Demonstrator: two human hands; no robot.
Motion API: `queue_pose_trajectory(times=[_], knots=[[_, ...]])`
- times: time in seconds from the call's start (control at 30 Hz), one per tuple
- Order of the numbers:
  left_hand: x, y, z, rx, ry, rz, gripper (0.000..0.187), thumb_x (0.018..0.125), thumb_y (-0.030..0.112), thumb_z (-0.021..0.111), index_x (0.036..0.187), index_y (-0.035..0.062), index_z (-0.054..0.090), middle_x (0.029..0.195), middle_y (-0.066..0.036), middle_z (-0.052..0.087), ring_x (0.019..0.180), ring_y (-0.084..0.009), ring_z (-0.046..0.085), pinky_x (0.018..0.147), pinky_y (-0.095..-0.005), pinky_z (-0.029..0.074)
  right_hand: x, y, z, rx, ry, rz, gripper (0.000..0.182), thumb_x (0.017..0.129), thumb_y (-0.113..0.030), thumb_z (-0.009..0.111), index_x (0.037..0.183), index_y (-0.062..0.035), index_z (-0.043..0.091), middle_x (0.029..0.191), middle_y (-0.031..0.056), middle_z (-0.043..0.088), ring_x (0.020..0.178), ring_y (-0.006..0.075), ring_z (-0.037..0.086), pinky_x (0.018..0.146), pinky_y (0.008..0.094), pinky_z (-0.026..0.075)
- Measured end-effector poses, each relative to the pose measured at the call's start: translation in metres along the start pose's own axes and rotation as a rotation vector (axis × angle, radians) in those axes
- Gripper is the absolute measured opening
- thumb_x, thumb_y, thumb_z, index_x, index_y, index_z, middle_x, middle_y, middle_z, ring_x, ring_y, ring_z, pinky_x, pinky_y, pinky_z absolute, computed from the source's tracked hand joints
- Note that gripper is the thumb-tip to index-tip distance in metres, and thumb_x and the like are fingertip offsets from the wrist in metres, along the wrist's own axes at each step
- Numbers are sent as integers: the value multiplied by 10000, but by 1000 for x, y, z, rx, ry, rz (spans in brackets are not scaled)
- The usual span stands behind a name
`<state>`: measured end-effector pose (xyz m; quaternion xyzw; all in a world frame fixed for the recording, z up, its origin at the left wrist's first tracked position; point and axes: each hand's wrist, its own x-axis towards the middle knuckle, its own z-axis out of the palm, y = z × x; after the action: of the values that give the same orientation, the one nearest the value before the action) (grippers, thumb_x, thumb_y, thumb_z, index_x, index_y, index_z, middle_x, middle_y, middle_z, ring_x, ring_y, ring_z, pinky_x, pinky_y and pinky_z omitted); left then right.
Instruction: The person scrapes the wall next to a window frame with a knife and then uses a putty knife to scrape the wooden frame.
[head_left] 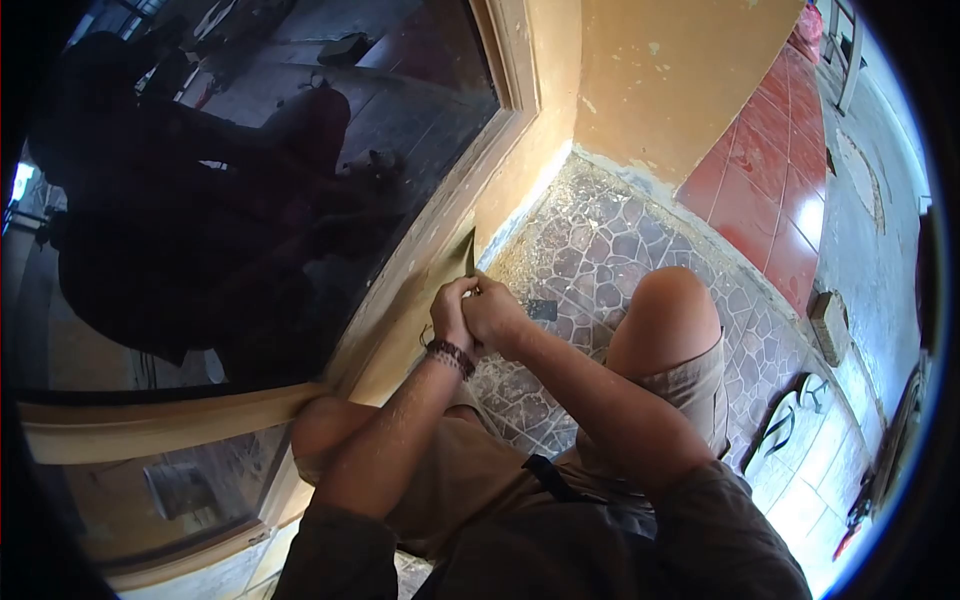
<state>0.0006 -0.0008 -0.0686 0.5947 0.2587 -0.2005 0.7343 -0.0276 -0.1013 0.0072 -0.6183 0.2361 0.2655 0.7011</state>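
Note:
Both of my hands are clasped together low by the yellow wall (470, 222), under the wooden window frame. From their closed fingers sticks a narrow blade (470, 255), which looks like a scraper seen edge-on, its tip at the wall. My left hand (450, 308), with a dark beaded bracelet on the wrist, is closed, and my right hand (492, 312) wraps over the same grip. The handle is hidden in the fingers. Beside my right hand, a small dark flat rectangular piece (542, 310) lies on the stone-patterned floor (620, 232).
Dark window glass (250, 200) in a wooden frame (440, 205) rises close on the left. Pale flakes litter the floor along the wall. Right of my knee are flip-flops (780, 425) and a block (830, 328). Red tiles (750, 190) lie beyond the corner.

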Motion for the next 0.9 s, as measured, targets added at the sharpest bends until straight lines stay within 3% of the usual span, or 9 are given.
queue_pose_trajectory(times=[0.07,0.2,0.27,0.37,0.43,0.53,0.77,0.87,0.9], knots=[[4,-2,-2,97,18,77,233,796,302,569,799,69,577,738,-89,593,643,-206,592,596,-303,490,-5,-8,-2,93,-36,41,681,775,-154,510,1407,-11,302,1166,276,565,1052,318,599,834,324,498],[-48,18,11,51,-377,396,345,903,263,444,949,-6,656,955,-157,635,929,-288,568,873,-468,454,4,11,3,-131,72,-128,671,777,-128,509,1391,36,294,982,220,637,825,249,664,628,331,538],[-10,3,3,18,-96,121,305,825,248,528,845,-29,655,868,-133,647,801,-223,582,748,-373,459,4,1,1,-14,28,-34,639,777,-123,506,1365,52,328,994,227,633,839,255,663,644,334,538],[8,1,-1,86,-9,3,242,787,276,577,808,38,614,765,-92,607,690,-195,585,620,-311,474,11,0,-1,74,-12,17,580,779,-109,511,1324,45,384,972,224,640,830,263,663,640,337,536],[-9,6,10,75,44,42,265,783,219,580,787,-34,657,824,-108,644,746,-188,585,687,-317,458,2,-3,-6,96,-30,31,556,781,-102,511,1309,36,403,952,225,643,821,265,664,628,339,534],[-22,11,18,-96,44,11,247,774,216,590,738,-26,624,781,-95,618,731,-195,578,683,-321,456,3,6,1,-79,38,-86,513,784,-101,518,1276,20,441,921,217,646,784,262,659,604,339,525],[-24,16,21,-92,69,-54,245,762,209,598,739,-35,615,753,-100,608,712,-202,576,678,-328,457,-8,-12,-12,83,-60,71,506,791,-120,548,1266,24,453,878,178,643,731,228,638,571,335,501],[-25,9,21,71,149,213,251,747,197,594,740,-52,623,748,-105,619,691,-207,576,673,-334,458,1,2,-4,-2,2,-21,468,780,-102,541,1223,36,481,840,166,638,728,215,636,549,328,493],[-20,8,17,77,104,153,238,755,231,595,761,-5,617,755,-98,609,688,-204,579,649,-330,466,0,-2,-4,39,-22,9,476,783,-110,542,1231,36,477,842,169,639,725,216,636,549,326,493]])
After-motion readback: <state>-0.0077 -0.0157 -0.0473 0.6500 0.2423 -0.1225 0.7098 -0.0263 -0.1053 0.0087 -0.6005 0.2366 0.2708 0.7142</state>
